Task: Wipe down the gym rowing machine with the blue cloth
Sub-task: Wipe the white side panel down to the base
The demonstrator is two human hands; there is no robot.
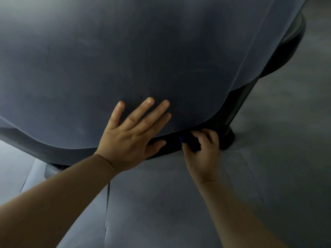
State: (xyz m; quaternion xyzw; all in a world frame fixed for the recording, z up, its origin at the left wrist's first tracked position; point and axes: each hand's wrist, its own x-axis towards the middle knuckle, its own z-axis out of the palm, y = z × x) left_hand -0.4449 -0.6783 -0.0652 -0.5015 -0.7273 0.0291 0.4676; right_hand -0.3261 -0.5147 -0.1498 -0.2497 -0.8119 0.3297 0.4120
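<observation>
From the head view, the big grey-blue cover of the rower fills the top half and more. It is smooth and round, and it bulges toward the camera. Along the bottom of the cover runs a darker rim. To the right of the cover a black post slants down to a round black foot on the floor. Under the cover's left end a short grey foot peeks out. Below the cover lies the grey floor, made of mats with a thin dark seam between them. The cover hides most of what is under and behind it.

The left hand lies flat on the lower part of the cover, with its fingers straight and spread and its thumb down over the rim. It holds nothing. The right hand is just under the cover's bottom edge, to the right of the left hand and close beside the black foot. Its fingers are curled round the cloth and hold it against the rim.

The cloth sits inside the right hand, between fingers and thumb, touching the underside of the cover's edge. It is near the left thumb but apart from it. Only a small bit shows. It is dark blue, bunched up and in shadow, so its folds are hard to see.
</observation>
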